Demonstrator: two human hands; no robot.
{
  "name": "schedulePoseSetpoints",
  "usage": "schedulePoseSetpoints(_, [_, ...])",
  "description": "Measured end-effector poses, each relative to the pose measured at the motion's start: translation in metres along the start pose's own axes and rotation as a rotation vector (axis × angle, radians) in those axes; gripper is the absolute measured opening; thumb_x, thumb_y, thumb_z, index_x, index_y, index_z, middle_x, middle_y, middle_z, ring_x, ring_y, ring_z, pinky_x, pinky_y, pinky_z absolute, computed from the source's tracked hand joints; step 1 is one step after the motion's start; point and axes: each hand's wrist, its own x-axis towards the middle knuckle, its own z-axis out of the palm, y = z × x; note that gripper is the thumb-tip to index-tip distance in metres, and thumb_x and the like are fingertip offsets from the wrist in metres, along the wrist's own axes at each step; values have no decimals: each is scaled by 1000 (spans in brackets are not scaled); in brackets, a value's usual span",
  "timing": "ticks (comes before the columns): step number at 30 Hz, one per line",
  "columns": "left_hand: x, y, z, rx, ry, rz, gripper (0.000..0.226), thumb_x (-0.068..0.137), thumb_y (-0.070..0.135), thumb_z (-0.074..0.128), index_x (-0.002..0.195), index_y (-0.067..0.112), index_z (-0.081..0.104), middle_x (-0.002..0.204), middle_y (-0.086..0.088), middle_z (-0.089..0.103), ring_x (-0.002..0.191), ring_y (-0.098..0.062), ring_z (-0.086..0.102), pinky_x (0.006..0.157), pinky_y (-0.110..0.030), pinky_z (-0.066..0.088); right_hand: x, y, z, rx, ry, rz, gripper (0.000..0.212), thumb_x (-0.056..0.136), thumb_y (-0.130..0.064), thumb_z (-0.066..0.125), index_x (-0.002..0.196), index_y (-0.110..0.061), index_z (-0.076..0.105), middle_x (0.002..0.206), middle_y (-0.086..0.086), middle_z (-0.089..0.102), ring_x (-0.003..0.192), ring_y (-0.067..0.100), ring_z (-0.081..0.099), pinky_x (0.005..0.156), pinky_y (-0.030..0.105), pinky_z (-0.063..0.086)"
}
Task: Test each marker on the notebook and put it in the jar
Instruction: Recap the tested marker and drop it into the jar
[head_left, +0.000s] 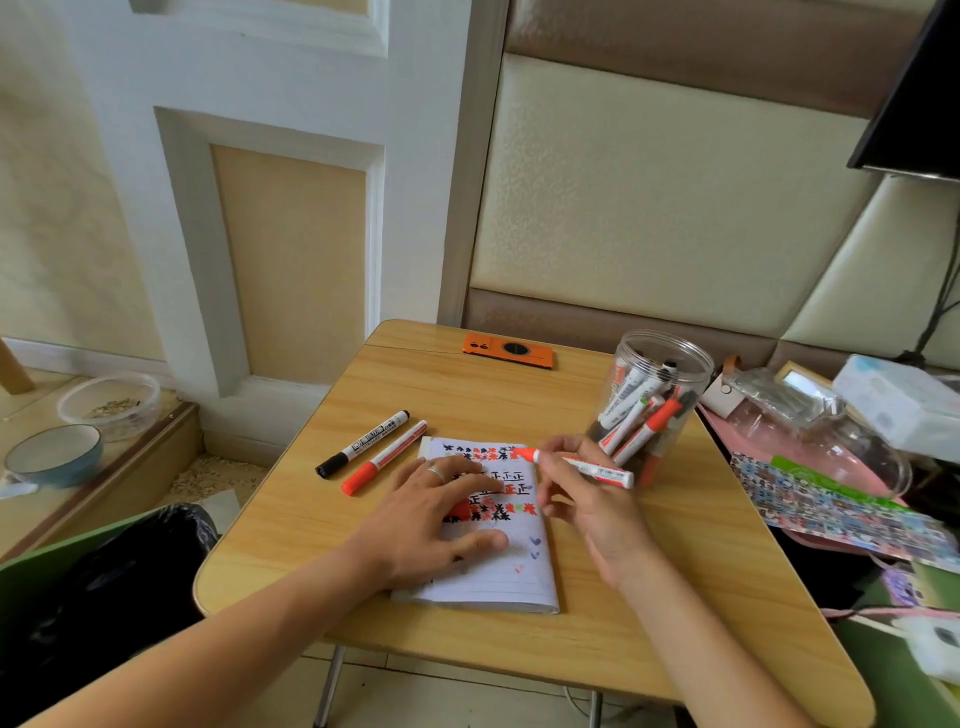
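Note:
An open notebook, covered in red, black and green test marks, lies at the middle of the small wooden table. My left hand presses flat on its page, fingers spread. My right hand grips a white marker with a red end, held above the notebook's top right corner with the red end pointing left. Just behind that hand stands a clear plastic jar holding several markers. Left of the notebook lie a black-capped marker and a red-capped marker, side by side.
An orange phone lies at the table's far edge. Cluttered items, a pink tray and a sticker sheet crowd the right side. A bin with a black bag stands at the left, with bowls on the floor ledge beyond.

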Motion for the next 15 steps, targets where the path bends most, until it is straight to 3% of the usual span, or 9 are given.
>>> schedulePoseSetpoints(3, [-1,2,-2,7,-24,-16,68,81,85,49,141,55,42,150,21,31,135,7,17,115,-23,0,-1,1,1,-115,73,-1,8,101,-12,59,94,-9,61,57,3,53,51,18,50,48,27,38])
schedulePoseSetpoints(7, [0,-1,-1,-8,-50,-17,67,79,86,49,140,63,37,155,18,25,147,-5,14,119,-28,2,-5,-3,1,-114,49,51,11,102,-10,52,102,-4,61,71,11,64,56,24,63,45,28,48])
schedulePoseSetpoints(10, [2,-5,1,0,-60,-7,68,77,88,46,140,64,38,160,16,22,151,-6,8,123,-35,2,-7,-1,2,-155,6,74,8,100,-9,57,101,-2,60,75,12,63,56,25,64,42,28,49])
schedulePoseSetpoints(15, [3,-4,2,29,-62,-19,71,75,88,45,140,59,42,162,14,21,152,-8,6,124,-40,4,-9,13,6,-326,41,90,18,94,-11,70,88,-4,54,60,9,55,39,26,54,36,26,43])
